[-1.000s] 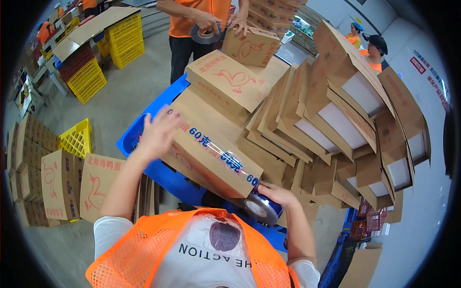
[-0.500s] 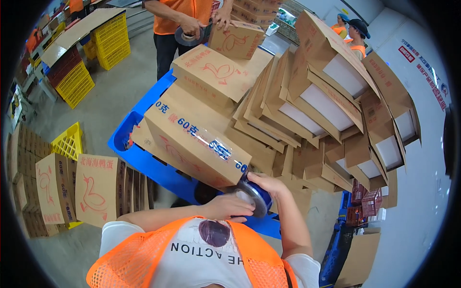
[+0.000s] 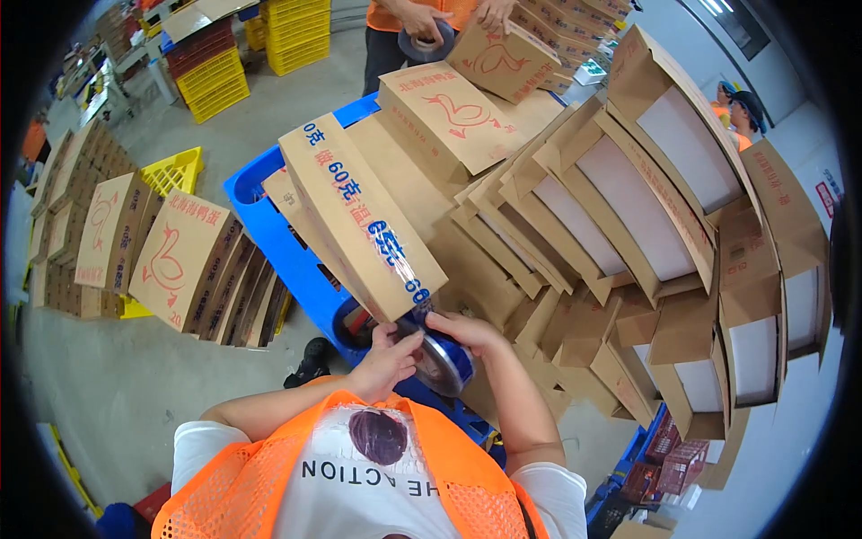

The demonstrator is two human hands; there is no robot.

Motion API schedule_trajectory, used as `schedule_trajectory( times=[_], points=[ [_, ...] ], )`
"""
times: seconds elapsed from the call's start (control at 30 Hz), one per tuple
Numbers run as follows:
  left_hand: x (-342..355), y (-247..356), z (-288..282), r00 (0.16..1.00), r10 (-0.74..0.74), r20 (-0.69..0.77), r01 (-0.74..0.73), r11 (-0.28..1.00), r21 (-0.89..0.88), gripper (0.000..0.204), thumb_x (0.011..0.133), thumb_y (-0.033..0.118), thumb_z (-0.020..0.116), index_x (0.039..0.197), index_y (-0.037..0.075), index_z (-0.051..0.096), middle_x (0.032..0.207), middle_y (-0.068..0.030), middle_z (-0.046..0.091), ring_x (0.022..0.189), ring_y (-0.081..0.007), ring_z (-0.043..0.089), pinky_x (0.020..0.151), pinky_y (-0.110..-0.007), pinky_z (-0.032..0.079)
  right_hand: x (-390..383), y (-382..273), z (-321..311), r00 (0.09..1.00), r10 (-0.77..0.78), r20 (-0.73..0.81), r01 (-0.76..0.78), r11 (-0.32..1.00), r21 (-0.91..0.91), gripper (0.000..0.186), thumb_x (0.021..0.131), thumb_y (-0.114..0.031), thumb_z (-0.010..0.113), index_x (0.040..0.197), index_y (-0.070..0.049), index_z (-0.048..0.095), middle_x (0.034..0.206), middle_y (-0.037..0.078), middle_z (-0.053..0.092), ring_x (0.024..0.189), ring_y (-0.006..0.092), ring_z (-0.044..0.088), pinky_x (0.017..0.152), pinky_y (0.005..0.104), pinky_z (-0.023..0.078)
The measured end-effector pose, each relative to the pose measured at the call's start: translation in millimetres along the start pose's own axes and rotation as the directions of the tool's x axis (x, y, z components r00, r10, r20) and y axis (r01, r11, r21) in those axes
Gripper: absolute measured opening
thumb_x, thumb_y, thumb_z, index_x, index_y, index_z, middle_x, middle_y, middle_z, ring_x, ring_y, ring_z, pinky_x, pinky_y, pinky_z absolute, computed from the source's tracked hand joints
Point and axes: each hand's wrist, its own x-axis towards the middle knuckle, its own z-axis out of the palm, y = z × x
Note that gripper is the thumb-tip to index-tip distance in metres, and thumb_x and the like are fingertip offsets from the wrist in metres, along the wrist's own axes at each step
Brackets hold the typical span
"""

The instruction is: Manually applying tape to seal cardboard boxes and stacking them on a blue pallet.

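A closed brown carton lies before me, with a printed clear tape strip along its upper face. From the carton's near end the strip runs to a large roll of clear and blue packing tape. My right hand is closed on the roll from the right, thumb up by the carton's corner. My left hand has its fingers bent in between the roll and the carton's near end; whatever they pinch is hidden. A second carton with a red duck print lies just beyond.
A blue pallet edges the work surface. Open-flapped cartons are stacked high at right. At left stand printed cartons and yellow crates. Across from me a co-worker's hand holds another tape roll against a carton.
The view has shifted, so the surroundings sit differently. My left hand has moved from the roll's side up towards the carton's near end. My right hand stays on the tape roll.
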Motion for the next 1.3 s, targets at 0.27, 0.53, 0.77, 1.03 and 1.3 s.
schedule_trajectory(
  times=[0.27,0.53,0.77,1.03,1.3],
  points=[
    [-2.3,-9.3,36.9,0.979,0.193,-0.063,-0.195,0.981,-0.022,0.058,0.087,0.027,0.055,0.134,0.018,0.023,0.128,-0.0074,0.034,0.112,-0.0185,0.040,0.093,-0.044,0.033,1.2,38.9,3.8,0.991,-0.119,0.065,0.076,0.883,0.463,0.064,0.087,-0.058,0.033,0.117,-0.004,0.052,0.101,0.011,0.062,0.088,0.0167,0.061,0.077,0.0303,0.050],
    [6.6,-6.0,41.2,0.977,0.108,-0.183,-0.094,0.992,0.086,0.019,0.089,0.016,0.049,0.108,0.014,0.052,0.088,0.0039,0.051,0.080,-0.0088,0.049,0.072,-0.030,0.041,19.0,96.6,-71.7,0.467,-0.719,-0.514,-0.201,0.480,-0.854,0.022,0.075,-0.022,0.056,0.077,-0.001,0.061,0.084,0.018,0.059,0.079,0.0327,0.057,0.068,0.0411,0.045],
    [13.8,-3.9,32.5,0.969,0.148,-0.200,-0.113,0.978,0.173,0.018,0.090,0.023,0.049,0.105,0.018,0.057,0.087,0.0069,0.051,0.076,-0.0075,0.045,0.068,-0.027,0.037,28.1,117.8,-73.8,0.508,-0.812,-0.288,-0.260,0.174,-0.950,0.015,0.075,-0.013,0.052,0.083,-0.003,0.058,0.081,0.018,0.058,0.077,0.0326,0.058,0.066,0.0425,0.045],
    [17.1,-11.5,28.5,0.959,0.163,-0.232,-0.123,0.976,0.178,0.018,0.092,0.030,0.046,0.103,0.020,0.057,0.084,0.0101,0.057,0.074,-0.0021,0.049,0.066,-0.026,0.036,-68.1,-15.1,-20.2,0.569,-0.787,-0.237,0.402,0.518,-0.755,0.008,0.077,-0.008,0.049,0.082,-0.004,0.053,0.071,0.011,0.058,0.066,0.0232,0.057,0.058,0.0349,0.045],
    [21.0,-9.3,24.2,0.963,0.176,-0.204,-0.133,0.968,0.211,0.016,0.090,0.028,0.049,0.100,0.020,0.059,0.077,0.0103,0.054,0.068,-0.0031,0.045,0.061,-0.024,0.035,-95.0,-70.3,24.7,0.589,-0.726,0.355,0.066,-0.394,-0.917,0.012,0.069,-0.008,0.056,0.080,-0.010,0.055,0.068,0.003,0.050,0.068,0.0187,0.052,0.055,0.0314,0.042]
  ],
)
